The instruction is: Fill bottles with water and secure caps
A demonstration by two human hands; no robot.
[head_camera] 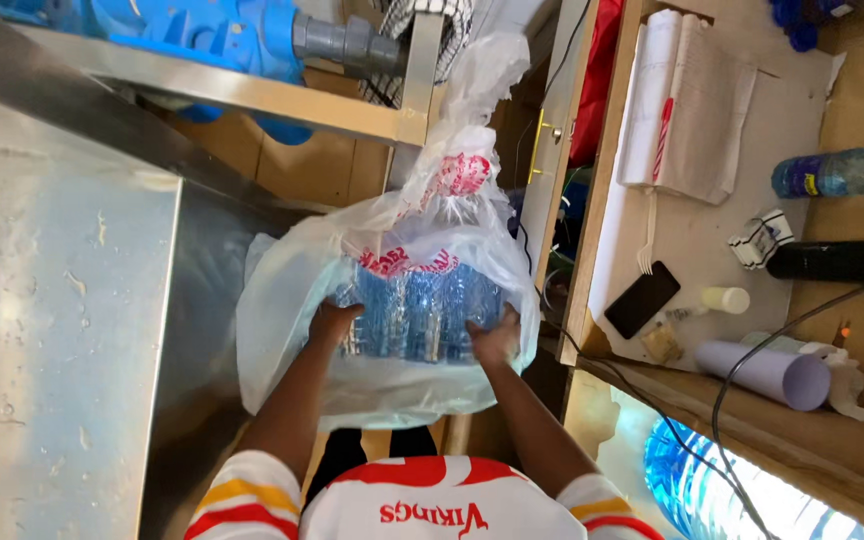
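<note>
L hand (333, 322): closed on the left end of a pack of water bottles (414, 312), fingers curled round the edge, thumb side up.
R hand (497, 337): closed on the right end of the same pack, palm pressed to its side.
Pack: shrink-wrapped blue bottles, held betw. both hands at about waist level, straight ahead of the person's chest.
Long axis: runs left-right, hand to hand; bottles themselves seem to stand upright, caps toward the camera, but the wrap glare makes that hard to confirm.
Nearer hand: neither, both touching, one per end, arms about evenly stretched.
Bag (382, 250): thin whitish plastic bag w/ red print, sits around the pack; its mouth is open toward the person, its far end bunched up and rising to a twisted top. Pack looks partly inside, the near face not covered.
Left side: steel desk (62, 300), wet and streaked, well apart from the hands.
Above: metal frame w/ a blue machine part (202, 30) and grey pipe.
Right side: wooden shelf (692, 230) carrying a dark phone (642, 298), white plastic fork, folded stack of plastic bags (687, 100), lilac roll (764, 370), a lying water bottle (842, 172).
Bottom right: big blue water jug (712, 490), near the R elbow, not touching.
</note>
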